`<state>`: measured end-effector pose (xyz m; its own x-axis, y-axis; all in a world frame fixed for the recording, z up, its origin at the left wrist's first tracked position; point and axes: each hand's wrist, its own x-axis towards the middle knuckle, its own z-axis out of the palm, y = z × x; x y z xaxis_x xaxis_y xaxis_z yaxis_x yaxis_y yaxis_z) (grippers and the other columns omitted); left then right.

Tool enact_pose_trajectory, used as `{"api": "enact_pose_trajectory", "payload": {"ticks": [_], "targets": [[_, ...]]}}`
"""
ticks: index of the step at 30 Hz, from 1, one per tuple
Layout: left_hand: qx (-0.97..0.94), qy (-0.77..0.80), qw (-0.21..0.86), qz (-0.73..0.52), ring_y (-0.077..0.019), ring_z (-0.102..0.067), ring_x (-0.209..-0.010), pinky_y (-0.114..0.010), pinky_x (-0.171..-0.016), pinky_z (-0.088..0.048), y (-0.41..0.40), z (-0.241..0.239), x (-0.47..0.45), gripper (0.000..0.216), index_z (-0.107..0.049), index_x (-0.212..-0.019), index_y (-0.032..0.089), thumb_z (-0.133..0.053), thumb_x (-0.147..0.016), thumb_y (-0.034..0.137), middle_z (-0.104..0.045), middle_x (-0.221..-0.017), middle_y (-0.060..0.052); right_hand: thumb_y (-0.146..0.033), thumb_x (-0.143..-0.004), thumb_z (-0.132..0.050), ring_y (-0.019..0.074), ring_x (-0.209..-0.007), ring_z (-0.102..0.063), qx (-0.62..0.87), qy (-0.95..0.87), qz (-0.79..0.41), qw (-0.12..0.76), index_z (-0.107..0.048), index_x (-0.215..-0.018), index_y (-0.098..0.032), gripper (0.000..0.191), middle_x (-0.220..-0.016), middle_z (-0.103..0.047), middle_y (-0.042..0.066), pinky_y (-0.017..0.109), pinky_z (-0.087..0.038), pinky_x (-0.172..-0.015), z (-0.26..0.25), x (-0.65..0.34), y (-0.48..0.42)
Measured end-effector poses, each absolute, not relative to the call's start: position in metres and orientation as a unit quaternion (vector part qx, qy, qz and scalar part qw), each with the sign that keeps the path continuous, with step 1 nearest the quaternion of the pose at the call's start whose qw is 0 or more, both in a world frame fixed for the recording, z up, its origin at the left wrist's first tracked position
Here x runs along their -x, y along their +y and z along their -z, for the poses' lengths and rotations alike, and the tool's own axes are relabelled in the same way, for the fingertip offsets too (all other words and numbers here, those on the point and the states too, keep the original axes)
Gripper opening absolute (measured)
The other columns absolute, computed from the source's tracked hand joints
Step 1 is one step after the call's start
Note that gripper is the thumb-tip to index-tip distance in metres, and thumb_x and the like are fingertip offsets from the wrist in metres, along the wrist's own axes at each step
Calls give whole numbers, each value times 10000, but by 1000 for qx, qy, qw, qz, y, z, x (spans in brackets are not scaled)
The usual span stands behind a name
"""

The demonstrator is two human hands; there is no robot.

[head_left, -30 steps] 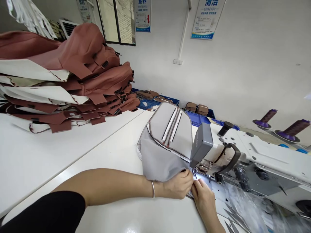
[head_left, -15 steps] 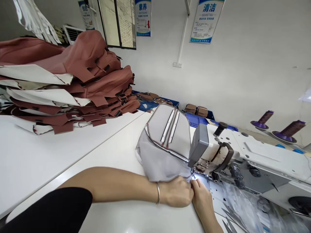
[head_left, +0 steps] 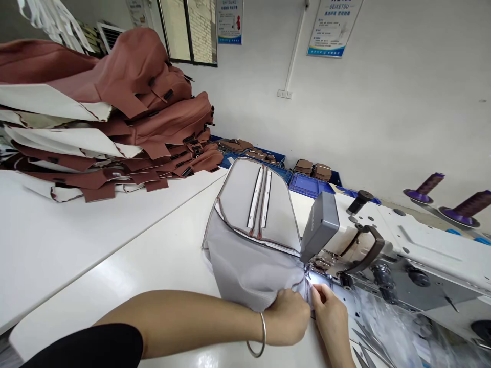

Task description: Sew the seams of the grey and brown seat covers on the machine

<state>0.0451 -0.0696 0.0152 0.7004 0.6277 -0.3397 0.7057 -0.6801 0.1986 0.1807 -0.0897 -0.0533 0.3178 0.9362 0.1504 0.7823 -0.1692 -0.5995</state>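
A grey sewn cover [head_left: 249, 266], with dark red seam edges and two white strips on its upper panel, lies on the white table at the needle of a sewing machine [head_left: 425, 250]. My left hand [head_left: 288, 318], a silver bangle at its wrist, is closed in a fist on the cover's near edge. Just to its right, my right hand [head_left: 330, 312] pinches the edge of the same cover between thumb and fingers, close in front of the lit needle area. Cloth inside the left fist is hidden.
Brown-red covers with white backing form a tall pile [head_left: 134, 102] on the left table. Metal scissors [head_left: 370, 340] and clear plastic [head_left: 395, 322] lie right of my right hand. Blue crates [head_left: 307, 185] stand behind; purple-based thread spools [head_left: 424, 189] sit beyond the machine.
Both hands have moved slightly down in the picture, and a little right. The cover spreads further left and nearer, with more of its grey cloth showing. The view has tilted down slightly.
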Motion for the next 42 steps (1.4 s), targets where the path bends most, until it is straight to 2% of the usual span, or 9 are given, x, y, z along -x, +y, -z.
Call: {"api": "enact_pose_trajectory", "payload": {"ticks": [3,6,12,20,25,30,32,36,42], "targets": [[-912,357,162,119,-285,-627,-828,-372,-653,-490,-78,-10,-46,254,-652,-954,61,-461,-788,73,-647,-901,-176,-533,-867,-306,165,-731,-600,742,-583,-70,323,-656,-894,-209,478,-871,-649,42,254,-382,-623,58,-175,-94],[-914,345,173,124,-279,-620,-846,-379,-681,-487,-79,-11,-44,238,-649,-954,69,-466,-803,87,-644,-916,-156,-554,-890,-273,144,-649,-559,720,-618,-35,314,-664,-900,-213,519,-880,-632,44,259,-340,-576,61,-174,-96],[-917,337,178,119,-271,-615,-821,-362,-627,-472,-78,-16,-41,180,-637,-902,77,-498,-787,75,-645,-884,-136,-316,-899,-357,113,-536,-496,670,-711,6,214,-607,-742,-213,313,-700,-549,1,252,-266,-499,51,-176,-96],[-931,330,152,37,-242,-595,-652,-322,-470,-351,-71,-2,-39,164,-648,-792,88,-515,-707,43,-638,-772,-129,-256,-884,-368,109,-532,-444,678,-707,-7,200,-533,-673,-182,278,-659,-499,12,247,-245,-510,45,-169,-90],[-939,313,140,24,-231,-577,-666,-313,-468,-323,-64,-6,-37,151,-638,-767,88,-527,-680,31,-628,-776,-114,-288,-905,-338,120,-574,-463,688,-695,-14,209,-590,-754,-190,310,-701,-537,30,251,-247,-525,45,-169,-86],[-938,308,148,59,-245,-575,-724,-319,-517,-350,-60,-9,-39,181,-637,-828,85,-495,-724,45,-614,-814,-115,-371,-920,-305,139,-637,-538,734,-637,-28,234,-633,-968,-223,363,-855,-615,49,243,-310,-541,47,-168,-89],[-933,320,160,38,-237,-567,-706,-317,-533,-355,-59,-3,-40,194,-636,-844,88,-472,-745,60,-612,-817,-114,-406,-891,-350,164,-594,-537,778,-582,-28,233,-627,-937,-215,339,-833,-627,59,256,-291,-505,48,-168,-92],[-891,380,244,-53,-173,-482,-630,-287,-568,-342,-51,6,-36,109,-599,-703,109,-494,-728,120,-571,-723,-83,-424,-838,-417,184,-517,-504,809,-540,-62,224,-582,-657,-228,314,-596,-572,30,253,-259,-472,45,-170,-95],[-695,449,545,-136,-77,-224,-471,-238,-444,-156,-26,-10,-20,172,-459,-563,139,-460,-721,209,-265,-502,27,-455,-851,-410,181,-598,-545,800,-538,-103,247,-624,-660,-239,359,-660,-614,27,249,-298,-513,41,-174,-94]]}}
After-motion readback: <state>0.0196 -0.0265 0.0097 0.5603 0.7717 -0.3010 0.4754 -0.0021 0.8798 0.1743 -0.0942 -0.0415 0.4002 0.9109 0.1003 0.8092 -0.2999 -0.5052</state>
